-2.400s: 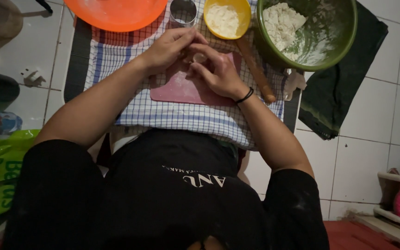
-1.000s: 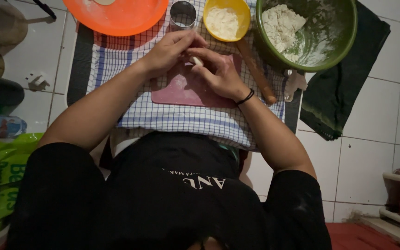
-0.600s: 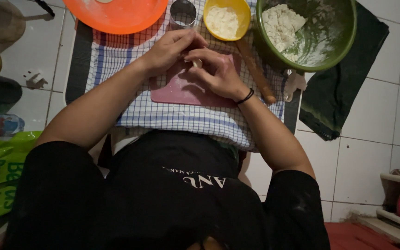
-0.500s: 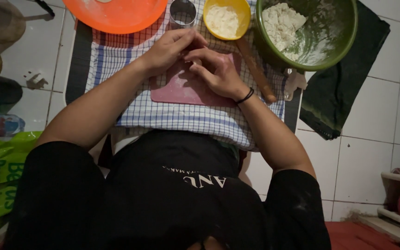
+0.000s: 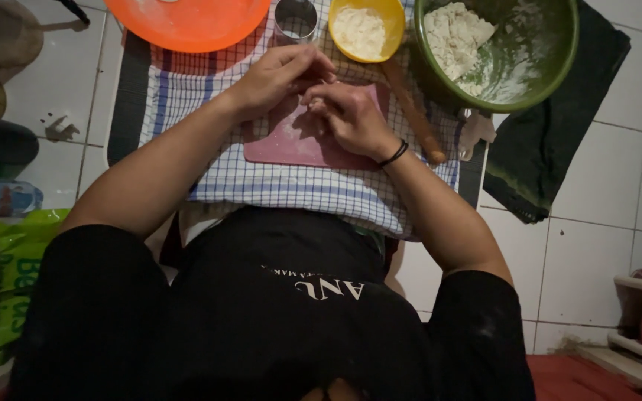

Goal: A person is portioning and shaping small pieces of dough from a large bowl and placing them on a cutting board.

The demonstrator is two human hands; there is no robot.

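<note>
Looking down, we see a checked cloth (image 5: 276, 186) spread over the tiled floor (image 5: 603, 215), a green bowl (image 5: 551, 67) at two o'clock, a pink board (image 5: 291, 141) at centre. Our left hand (image 5: 276, 74) and right hand (image 5: 351, 119) meet above it, fingers curled around something small; what it is, we cannot tell.

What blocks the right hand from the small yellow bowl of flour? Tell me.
Nothing visible does. The right hand rests over the pink cutting board; the small yellow bowl of flour sits just beyond it, with only checked cloth between.
</note>
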